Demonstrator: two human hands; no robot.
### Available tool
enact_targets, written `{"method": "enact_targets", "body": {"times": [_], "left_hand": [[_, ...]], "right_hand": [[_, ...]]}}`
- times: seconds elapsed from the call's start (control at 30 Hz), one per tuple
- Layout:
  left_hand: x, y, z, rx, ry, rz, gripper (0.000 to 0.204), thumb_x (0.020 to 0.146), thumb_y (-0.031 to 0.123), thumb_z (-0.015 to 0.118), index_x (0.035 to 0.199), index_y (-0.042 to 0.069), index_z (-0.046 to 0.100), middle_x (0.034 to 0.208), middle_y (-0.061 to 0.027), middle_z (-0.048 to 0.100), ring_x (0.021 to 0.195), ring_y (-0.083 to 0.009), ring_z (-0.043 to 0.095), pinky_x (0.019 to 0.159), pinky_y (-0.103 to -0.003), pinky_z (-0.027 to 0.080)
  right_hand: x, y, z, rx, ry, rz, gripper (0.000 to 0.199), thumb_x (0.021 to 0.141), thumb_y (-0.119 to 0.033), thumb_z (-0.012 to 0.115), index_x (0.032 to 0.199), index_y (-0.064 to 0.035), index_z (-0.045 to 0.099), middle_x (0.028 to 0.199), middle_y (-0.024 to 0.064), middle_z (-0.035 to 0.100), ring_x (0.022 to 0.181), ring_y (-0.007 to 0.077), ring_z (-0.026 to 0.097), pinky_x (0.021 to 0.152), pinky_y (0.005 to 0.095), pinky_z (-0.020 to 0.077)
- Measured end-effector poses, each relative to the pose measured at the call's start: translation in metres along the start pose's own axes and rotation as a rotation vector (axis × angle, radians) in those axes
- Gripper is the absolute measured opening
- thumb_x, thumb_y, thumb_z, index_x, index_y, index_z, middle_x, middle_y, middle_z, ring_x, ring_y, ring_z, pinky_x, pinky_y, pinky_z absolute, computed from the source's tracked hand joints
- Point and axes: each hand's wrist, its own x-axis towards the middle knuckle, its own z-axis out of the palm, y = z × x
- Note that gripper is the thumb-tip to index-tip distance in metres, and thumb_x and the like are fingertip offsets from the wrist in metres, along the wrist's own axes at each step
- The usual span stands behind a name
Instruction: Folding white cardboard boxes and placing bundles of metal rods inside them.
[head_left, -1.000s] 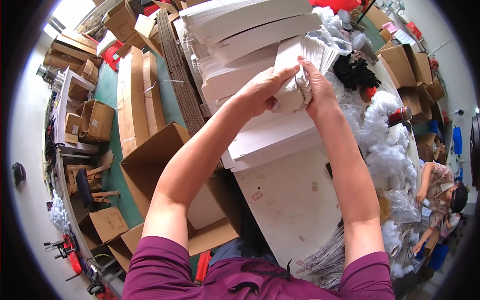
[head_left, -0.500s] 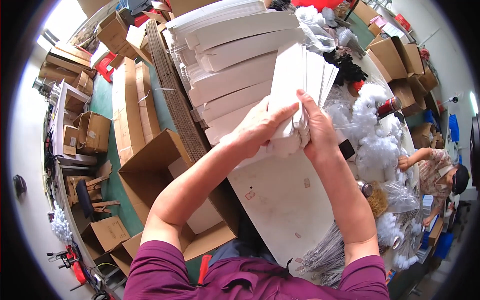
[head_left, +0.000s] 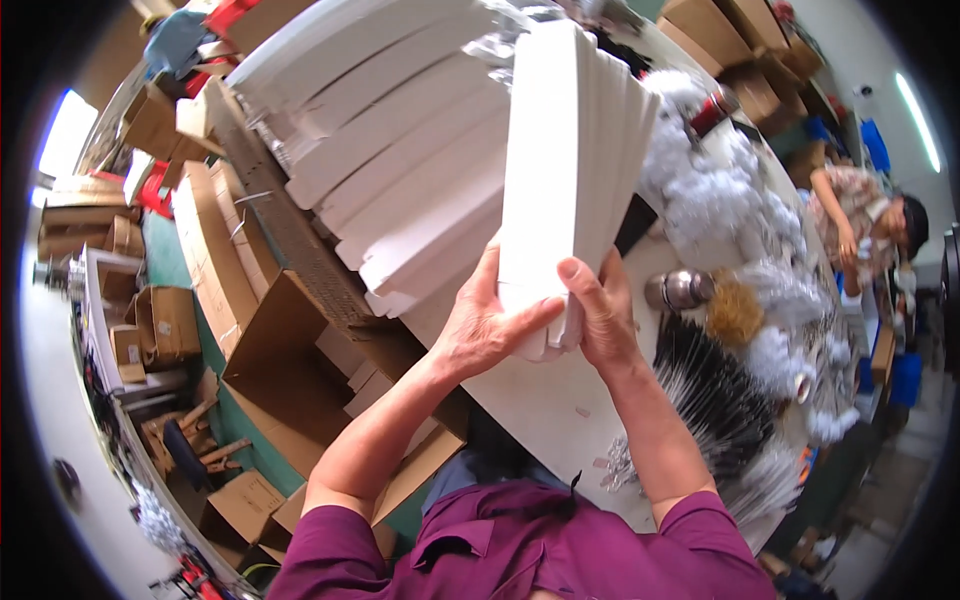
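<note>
**White Folded-Cardboard Bundle (head_left: 540, 160): Moving Closer In**

Left hand (head_left: 488, 322) and right hand (head_left: 606, 318), partly curled, are gripping its near end above the white tabletop (head_left: 540, 415), apparently leaving neither free; white cardboard stacks (head_left: 400, 150) are lying farther left.

Purple shirt (head_left: 590, 545), short sleeves (head_left: 335, 550)

Pale left wall (head_left: 55, 380), small dark fixture (head_left: 67, 480) on it. Pale right wall (head_left: 850, 45), upper right. Bright window (head_left: 68, 135) upper left, blown out. Lit tube lamp (head_left: 918, 120) upper right. Green floor (head_left: 163, 245) showing in strips on the left. White shelf unit (head_left: 96, 300) along left wall. Wooden chair (head_left: 222, 455), dark seat, lower left. Red plastic stool (head_left: 155, 190) farther off. White table (head_left: 510, 400) in the middle, set at a slant, faint marks on top.
</note>
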Motion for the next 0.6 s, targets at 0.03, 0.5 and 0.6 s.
{"method": "enact_targets", "body": {"times": [0.03, 0.5, 0.6], "left_hand": [[-0.005, -0.002, 0.004, 0.056, 0.009, -0.012, 0.089, 0.087, 0.046, 0.080, 0.151, 0.002, 0.036, 0.137, -0.0135, 0.055, 0.127, -0.0236, 0.053, 0.108, -0.041, 0.044], [-0.096, -0.094, 0.085, 0.117, -0.033, -0.063, 0.109, 0.081, 0.039, 0.088, 0.157, 0.006, 0.017, 0.133, -0.0187, 0.059, 0.114, -0.0261, 0.065, 0.093, -0.041, 0.059], [-0.116, -0.106, 0.098, 0.087, 0.003, -0.135, 0.114, 0.076, 0.039, 0.092, 0.155, 0.006, 0.018, 0.134, -0.0157, 0.052, 0.121, -0.0260, 0.057, 0.099, -0.040, 0.053]], "right_hand": [[-0.005, -0.002, -0.005, 0.008, 0.035, 0.005, 0.071, 0.089, -0.034, 0.077, 0.137, 0.0068, 0.045, 0.125, 0.0159, 0.058, 0.115, 0.0233, 0.059, 0.100, 0.0364, 0.0480], [-0.102, 0.030, -0.068, -0.146, 0.103, 0.250, 0.072, 0.081, -0.026, 0.087, 0.128, 0.0082, 0.045, 0.117, 0.0181, 0.060, 0.109, 0.0226, 0.061, 0.095, 0.0354, 0.0513], [-0.121, 0.043, -0.081, -0.244, 0.108, 0.241, 0.068, 0.079, -0.022, 0.088, 0.125, 0.0078, 0.047, 0.114, 0.0173, 0.062, 0.105, 0.0224, 0.063, 0.092, 0.0352, 0.0527]]}}
